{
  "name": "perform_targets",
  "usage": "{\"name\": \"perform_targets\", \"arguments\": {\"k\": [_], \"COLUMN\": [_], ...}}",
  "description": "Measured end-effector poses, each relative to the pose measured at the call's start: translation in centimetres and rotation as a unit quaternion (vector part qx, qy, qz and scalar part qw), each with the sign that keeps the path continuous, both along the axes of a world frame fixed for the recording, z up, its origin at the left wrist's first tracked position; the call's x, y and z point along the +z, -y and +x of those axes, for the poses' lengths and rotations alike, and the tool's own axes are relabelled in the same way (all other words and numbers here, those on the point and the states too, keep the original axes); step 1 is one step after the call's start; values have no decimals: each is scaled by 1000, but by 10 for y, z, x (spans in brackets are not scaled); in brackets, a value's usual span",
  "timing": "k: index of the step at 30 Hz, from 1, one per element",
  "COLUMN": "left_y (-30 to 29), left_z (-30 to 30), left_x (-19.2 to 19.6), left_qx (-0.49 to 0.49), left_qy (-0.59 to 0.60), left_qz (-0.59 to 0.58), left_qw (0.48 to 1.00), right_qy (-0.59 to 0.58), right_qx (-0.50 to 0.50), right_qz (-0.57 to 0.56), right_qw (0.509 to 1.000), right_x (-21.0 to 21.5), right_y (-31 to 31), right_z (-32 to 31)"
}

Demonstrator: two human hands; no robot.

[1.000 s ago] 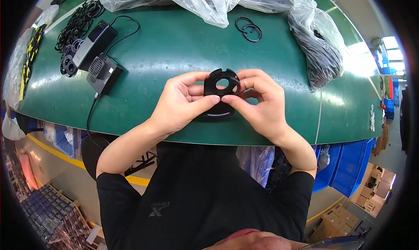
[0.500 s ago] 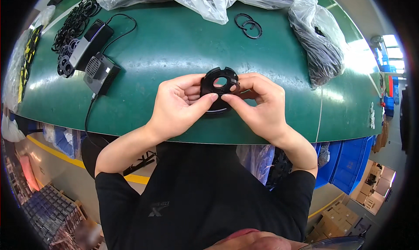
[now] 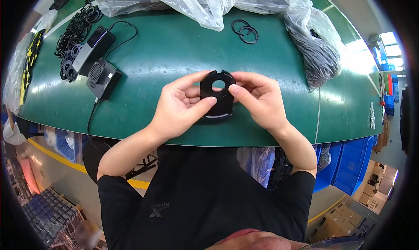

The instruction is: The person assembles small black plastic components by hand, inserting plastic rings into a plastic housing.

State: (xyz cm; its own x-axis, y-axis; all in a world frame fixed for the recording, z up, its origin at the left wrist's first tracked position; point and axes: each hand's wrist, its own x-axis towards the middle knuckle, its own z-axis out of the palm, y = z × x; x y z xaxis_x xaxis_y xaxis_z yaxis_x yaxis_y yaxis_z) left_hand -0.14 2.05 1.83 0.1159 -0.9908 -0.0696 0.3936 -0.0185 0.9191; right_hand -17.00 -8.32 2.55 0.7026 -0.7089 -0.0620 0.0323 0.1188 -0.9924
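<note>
I hold a black round plastic disc [image 3: 217, 93] with a centre hole and notched rim upright between both hands, just above the near part of the green table [image 3: 174, 53]. My left hand [image 3: 181, 106] grips its left and lower edge with thumb and fingers. My right hand [image 3: 257, 99] pinches its right side, thumb on the front face. A second dark part with a pale curved edge [image 3: 218, 115] sits under the disc, partly hidden by my fingers.
Two black rings [image 3: 245, 30] lie at the table's far middle. Clear plastic bags [image 3: 205, 1] and a bag of black parts [image 3: 321, 53] sit at the back and right. A black and grey device with a cable [image 3: 98, 58] and several black rings [image 3: 74, 27] lie left. Blue bins [image 3: 353, 167] stand below right.
Both hands have turned and lifted the disc slightly, so its face with the hole now points more toward me. The table's other items have not moved.
</note>
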Motion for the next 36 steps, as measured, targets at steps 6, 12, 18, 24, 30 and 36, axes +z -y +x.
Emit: {"name": "perform_targets", "arguments": {"k": [6,12,18,24,30,36], "left_y": [-2,0,2,-1,-2,1], "left_z": [-2,-1,-2,2,1,-1], "left_x": [2,-8,-6,-3,-4,-3], "left_qx": [-29,-19,66,79,52,52], "left_qy": [24,86,182,244,122,71], "left_qz": [-33,-77,-102,-118,-23,-20], "left_qw": [999,993,976,959,991,996], "right_qy": [-36,-66,-33,-38,-73,-64], "right_qx": [-17,21,21,14,15,35], "right_qz": [-58,-273,-272,-271,-251,-91], "right_qw": [998,960,962,962,965,993], "right_x": [8,14,4,8,7,7], "right_y": [-2,-5,-7,-14,-16,-10], "right_z": [-5,-2,2,7,6,5]}}
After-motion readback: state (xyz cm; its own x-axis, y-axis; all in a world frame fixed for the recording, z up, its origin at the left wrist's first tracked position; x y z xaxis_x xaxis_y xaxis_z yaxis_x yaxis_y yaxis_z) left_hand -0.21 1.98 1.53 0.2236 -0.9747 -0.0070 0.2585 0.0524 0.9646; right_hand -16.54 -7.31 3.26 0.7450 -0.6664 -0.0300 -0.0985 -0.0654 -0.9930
